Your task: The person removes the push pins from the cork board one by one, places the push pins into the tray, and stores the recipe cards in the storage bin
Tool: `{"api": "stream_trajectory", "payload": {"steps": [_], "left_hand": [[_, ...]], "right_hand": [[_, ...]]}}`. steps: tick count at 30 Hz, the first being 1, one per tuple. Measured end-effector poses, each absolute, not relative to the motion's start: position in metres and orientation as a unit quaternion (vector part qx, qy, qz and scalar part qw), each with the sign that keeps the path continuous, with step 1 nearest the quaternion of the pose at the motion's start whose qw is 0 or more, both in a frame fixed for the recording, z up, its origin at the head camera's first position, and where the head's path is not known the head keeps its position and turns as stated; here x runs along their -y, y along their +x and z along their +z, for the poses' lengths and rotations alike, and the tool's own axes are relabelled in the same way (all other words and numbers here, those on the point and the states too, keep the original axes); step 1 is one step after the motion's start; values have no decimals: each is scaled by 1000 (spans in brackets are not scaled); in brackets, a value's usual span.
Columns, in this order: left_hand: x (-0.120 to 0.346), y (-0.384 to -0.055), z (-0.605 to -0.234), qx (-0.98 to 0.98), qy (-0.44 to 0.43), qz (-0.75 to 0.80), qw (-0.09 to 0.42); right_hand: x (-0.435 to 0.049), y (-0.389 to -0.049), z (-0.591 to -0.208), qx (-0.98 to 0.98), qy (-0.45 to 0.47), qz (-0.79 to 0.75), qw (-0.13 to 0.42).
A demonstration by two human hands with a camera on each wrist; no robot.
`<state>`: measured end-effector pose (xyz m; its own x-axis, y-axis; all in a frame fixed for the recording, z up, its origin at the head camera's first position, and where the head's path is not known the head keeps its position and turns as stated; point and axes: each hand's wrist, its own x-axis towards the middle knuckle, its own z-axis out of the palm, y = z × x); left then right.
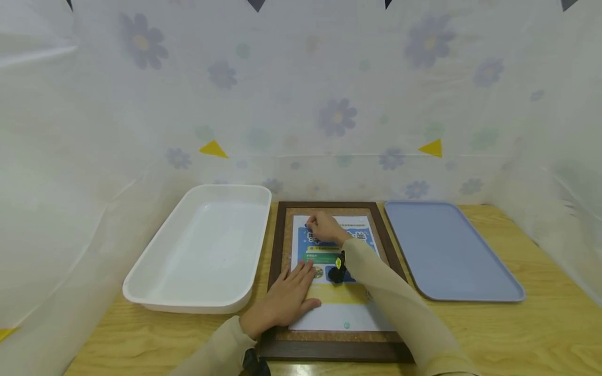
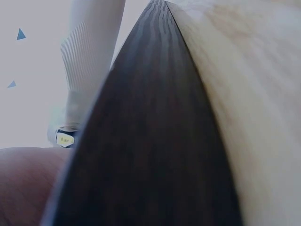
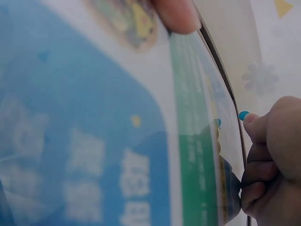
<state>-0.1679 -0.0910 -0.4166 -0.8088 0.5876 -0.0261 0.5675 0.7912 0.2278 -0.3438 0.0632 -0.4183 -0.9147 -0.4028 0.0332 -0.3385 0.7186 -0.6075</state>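
Note:
A printed poster (image 1: 329, 313) in blue, green, yellow and white lies on a cork board with a dark wooden frame (image 1: 338, 351). My right hand (image 1: 325, 227) is at the poster's upper left, fingers curled, pinching a small blue push pin (image 3: 243, 115); the pin's tip is hidden. Spread flat, my left hand (image 1: 288, 298) rests on the poster's left edge and the frame side. One left fingertip (image 3: 181, 16) shows on the poster in the right wrist view. A teal push pin (image 1: 346, 325) sits at the poster's lower middle.
Left of the board stands a deep white tray (image 1: 197, 295). A flat blue-grey tray (image 1: 451, 250) lies to its right. All rest on a wood-grain table (image 1: 550, 324), with flower-patterned sheeting (image 1: 301, 94) around the back and sides.

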Motion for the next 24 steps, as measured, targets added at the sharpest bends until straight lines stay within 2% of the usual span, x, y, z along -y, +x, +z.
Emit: {"api": "stream_trajectory", "payload": {"steps": [13,24], "left_hand": [[91,-169,-416,-946,302,116,36],[96,-170,-416,-945,301,122,38]], "right_hand": [[-76,-341,-418,-927,-211,-307,36],[-78,-339,-415,-933,-184,-307,30]]}}
